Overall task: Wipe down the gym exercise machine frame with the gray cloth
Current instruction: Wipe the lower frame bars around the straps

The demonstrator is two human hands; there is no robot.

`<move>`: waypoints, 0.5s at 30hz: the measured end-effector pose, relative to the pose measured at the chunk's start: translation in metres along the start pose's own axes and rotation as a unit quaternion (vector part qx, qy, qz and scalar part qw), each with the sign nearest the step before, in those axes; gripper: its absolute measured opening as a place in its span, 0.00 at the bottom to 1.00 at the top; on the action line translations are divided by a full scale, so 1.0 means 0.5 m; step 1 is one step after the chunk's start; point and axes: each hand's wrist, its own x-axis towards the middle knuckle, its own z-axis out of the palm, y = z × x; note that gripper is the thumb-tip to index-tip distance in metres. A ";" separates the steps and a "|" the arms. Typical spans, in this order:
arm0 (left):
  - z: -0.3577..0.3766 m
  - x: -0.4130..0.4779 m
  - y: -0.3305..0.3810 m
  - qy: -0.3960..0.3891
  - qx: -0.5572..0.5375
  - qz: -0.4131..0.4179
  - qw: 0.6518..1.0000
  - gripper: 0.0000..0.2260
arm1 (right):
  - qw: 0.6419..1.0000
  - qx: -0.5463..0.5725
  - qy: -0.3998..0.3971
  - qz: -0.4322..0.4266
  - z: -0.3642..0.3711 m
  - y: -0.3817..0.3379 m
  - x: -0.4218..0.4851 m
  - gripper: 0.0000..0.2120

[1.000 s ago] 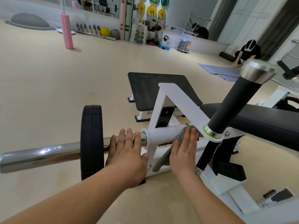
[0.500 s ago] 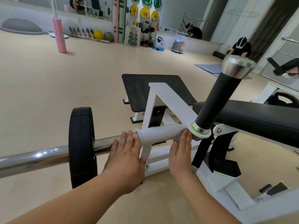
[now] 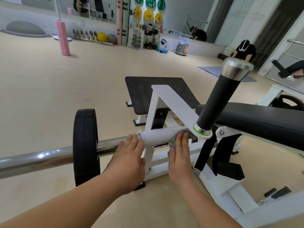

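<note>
Against glossy tubing (image 3: 158, 136) sits crumpled gray cloth (image 3: 172, 143).

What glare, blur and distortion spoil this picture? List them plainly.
Head view: glare spots on the chrome bar and the metal cap of the black handle. Head view: the wide-angle lens bows the floor and tilts the pink roller. Head view: the gray cloth under the right hand looks slightly blurred; lighting is even, shadows faint.
</note>
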 end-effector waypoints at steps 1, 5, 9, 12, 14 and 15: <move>-0.003 -0.004 0.005 0.004 0.002 0.023 1.000 0.30 | 0.998 -0.011 -0.029 -0.046 -0.005 0.000 -0.014 0.28; -0.004 -0.017 0.017 -0.003 0.024 0.052 0.998 0.30 | 0.995 0.013 -0.091 -0.036 -0.062 0.010 -0.062 0.26; -0.001 -0.007 0.042 0.007 0.027 0.061 0.998 0.30 | 0.993 0.032 -0.085 0.080 -0.145 0.049 -0.085 0.27; 0.014 -0.012 0.075 0.002 0.019 0.080 0.997 0.29 | 0.993 -0.010 -0.085 0.084 -0.186 0.060 -0.113 0.21; 0.026 -0.018 0.100 -0.001 0.004 0.089 0.996 0.28 | 0.994 -0.045 -0.082 0.057 -0.205 0.064 -0.129 0.21; 0.031 -0.017 0.114 -0.003 -0.003 0.091 0.996 0.28 | 0.994 -0.060 -0.084 0.044 -0.213 0.065 -0.134 0.22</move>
